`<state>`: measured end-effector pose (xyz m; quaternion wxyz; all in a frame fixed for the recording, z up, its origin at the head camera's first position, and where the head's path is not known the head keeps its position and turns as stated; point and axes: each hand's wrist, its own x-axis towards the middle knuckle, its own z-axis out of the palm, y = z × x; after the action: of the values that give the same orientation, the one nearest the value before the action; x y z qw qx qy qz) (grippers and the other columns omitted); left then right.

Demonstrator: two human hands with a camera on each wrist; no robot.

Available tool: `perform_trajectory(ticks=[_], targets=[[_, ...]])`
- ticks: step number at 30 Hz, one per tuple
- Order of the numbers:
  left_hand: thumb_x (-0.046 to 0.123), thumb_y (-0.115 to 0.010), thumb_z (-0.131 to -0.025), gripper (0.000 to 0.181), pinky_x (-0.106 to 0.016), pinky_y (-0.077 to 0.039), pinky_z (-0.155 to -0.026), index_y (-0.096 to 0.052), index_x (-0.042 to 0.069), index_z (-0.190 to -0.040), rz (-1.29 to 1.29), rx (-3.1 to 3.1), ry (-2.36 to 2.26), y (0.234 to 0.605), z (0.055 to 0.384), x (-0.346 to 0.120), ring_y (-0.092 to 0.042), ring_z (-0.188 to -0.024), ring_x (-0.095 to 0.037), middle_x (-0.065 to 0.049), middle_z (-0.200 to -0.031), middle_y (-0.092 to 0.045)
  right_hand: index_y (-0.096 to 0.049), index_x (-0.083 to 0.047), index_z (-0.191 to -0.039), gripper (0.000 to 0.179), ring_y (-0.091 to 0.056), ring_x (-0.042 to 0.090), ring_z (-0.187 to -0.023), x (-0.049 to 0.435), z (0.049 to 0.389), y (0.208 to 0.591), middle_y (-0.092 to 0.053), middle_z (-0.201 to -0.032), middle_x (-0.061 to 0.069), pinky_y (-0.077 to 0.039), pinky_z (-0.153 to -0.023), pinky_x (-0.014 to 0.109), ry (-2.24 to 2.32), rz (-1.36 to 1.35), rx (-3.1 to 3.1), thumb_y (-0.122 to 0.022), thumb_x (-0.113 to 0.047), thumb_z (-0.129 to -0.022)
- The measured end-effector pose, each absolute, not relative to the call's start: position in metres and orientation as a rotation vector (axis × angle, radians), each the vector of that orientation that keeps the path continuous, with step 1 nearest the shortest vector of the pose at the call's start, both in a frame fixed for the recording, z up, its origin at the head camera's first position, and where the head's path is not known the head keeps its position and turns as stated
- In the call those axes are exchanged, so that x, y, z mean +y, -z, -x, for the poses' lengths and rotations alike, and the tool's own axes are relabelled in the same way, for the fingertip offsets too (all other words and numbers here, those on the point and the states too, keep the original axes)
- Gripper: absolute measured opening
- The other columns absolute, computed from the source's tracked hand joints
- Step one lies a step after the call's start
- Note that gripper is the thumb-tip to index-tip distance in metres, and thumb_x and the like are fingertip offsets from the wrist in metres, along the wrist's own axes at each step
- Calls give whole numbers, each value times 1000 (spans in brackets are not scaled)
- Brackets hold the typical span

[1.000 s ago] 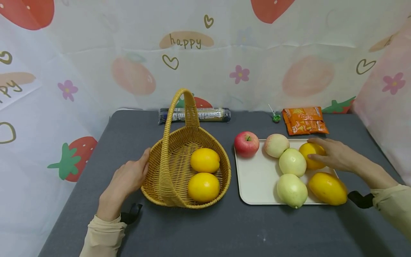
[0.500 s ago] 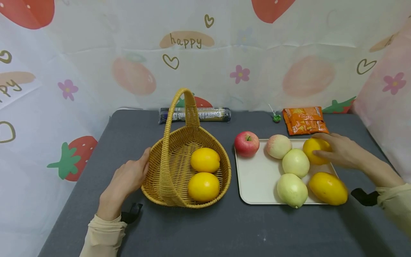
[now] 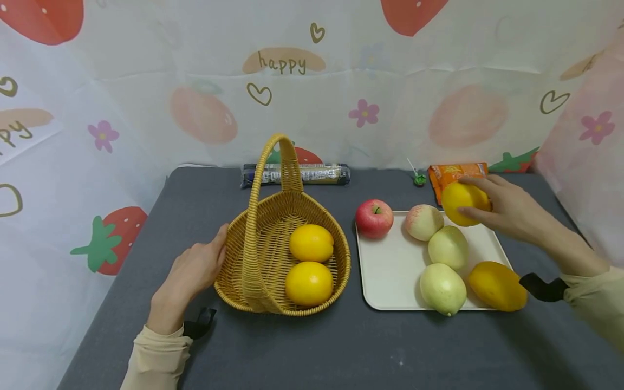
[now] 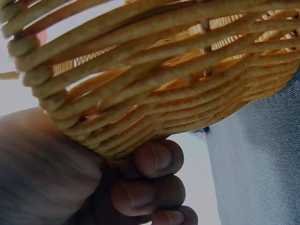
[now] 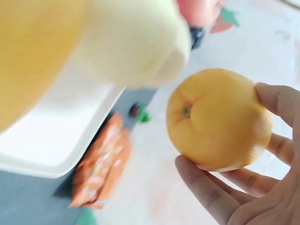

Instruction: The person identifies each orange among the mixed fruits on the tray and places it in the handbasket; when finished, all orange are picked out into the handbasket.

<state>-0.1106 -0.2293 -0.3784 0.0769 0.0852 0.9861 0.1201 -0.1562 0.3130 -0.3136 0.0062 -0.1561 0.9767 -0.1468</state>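
Wicker basket (image 3: 274, 238) at seven o'clock, gripped by our left hand (image 3: 197, 268), holds two yellow fruits (image 3: 312, 244); our right hand (image 3: 509, 211) grasps an orange (image 3: 460, 203) at three o'clock; five fruits (image 3: 441, 287) seemingly remain at the tray (image 3: 390, 281).

Reads "happy" on a peach-coloured oval (image 3: 284, 60) of the printed backdrop (image 3: 312, 124). Appears again at the far left edge, cut to "py". Printed too unclearly to read on the dark wrapped roll (image 3: 324, 174) and orange packet (image 3: 455, 172).
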Motion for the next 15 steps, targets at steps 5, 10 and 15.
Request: perform_trajectory(ticks=[5,10,15], targets=[[20,-40,-105,51,-31,-29,-44,-28,6,-152,-259,2953,-362,378,111,-229,-38,-46,-18,-6,-58,-43,-47,-16,-144,61,-59,26,-82,279,154,306,-47,-137,22,-48,-72,43,513,616,3076,-71,-30,-89],[20,-40,-105,51,-31,-29,-44,-28,6,-152,-265,2955,-359,379,111,-229,-38,-45,-18,-6,-58,-43,-49,-20,-142,59,-58,22,-87,242,150,301,-49,-138,16,-48,-74,39,569,791,3052,-72,-28,-89],[21,-40,-105,51,-31,-29,-44,-28,7,-152,-259,2956,-362,380,111,-230,-38,-46,-18,-6,-58,-43,-52,-19,-140,56,-60,22,-90,208,148,302,-52,-134,11,-50,-74,36,585,1021,3025,-73,-27,-89]])
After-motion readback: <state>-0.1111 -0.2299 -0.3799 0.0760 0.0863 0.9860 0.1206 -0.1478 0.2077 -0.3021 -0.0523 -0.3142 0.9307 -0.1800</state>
